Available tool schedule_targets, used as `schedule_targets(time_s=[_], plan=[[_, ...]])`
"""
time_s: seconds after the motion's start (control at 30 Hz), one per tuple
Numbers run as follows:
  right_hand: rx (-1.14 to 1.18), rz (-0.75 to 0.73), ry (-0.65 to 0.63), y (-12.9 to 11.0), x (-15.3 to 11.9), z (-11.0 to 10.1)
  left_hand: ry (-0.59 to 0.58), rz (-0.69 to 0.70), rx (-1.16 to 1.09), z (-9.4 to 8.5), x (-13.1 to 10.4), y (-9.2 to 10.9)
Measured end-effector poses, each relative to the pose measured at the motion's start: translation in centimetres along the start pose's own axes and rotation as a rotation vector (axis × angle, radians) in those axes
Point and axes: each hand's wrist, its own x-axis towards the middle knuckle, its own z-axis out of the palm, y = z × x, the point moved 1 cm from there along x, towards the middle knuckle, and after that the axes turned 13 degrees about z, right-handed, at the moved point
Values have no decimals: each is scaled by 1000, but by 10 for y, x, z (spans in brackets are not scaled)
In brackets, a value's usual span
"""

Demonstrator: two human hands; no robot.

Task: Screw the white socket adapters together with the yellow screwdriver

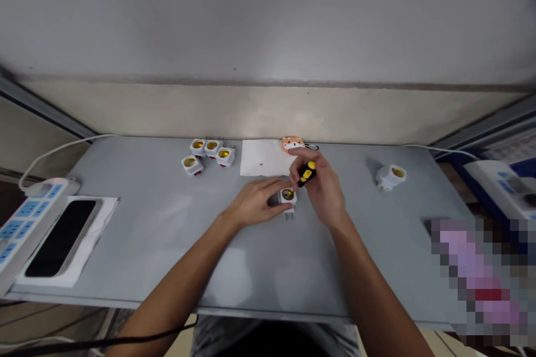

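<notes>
A white plug-in lamp socket (287, 196) with a gold-coloured inside lies on the grey table, its prongs toward me. My left hand (258, 201) grips it from the left between thumb and fingers. In my right hand (320, 181) is a black and yellow screwdriver (307, 173), tilted, its lower end at the socket's opening; the tip is too small to make out. Just behind my hands a white paper (262, 157) bears a tiny dark piece (261, 164). An orange and white animal-face item (292, 144) sits at the paper's right end, partly behind my right fingers.
Several similar sockets (213, 148) stand at the back left, and one more (391, 176) at the right. A phone (62, 239) and a power strip (31, 217) occupy the left end. At the right are another power strip (498, 184) and a blurred pink object (469, 262).
</notes>
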Motion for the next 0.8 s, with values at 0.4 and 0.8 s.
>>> schedule_targets(time_s=[0.4, 0.8], plan=[[102, 70, -64, -9, -3, -6, 17, 24, -2, 0, 0, 1], [-26, -15, -76, -12, -1, -11, 57, 59, 24, 3, -2, -2]])
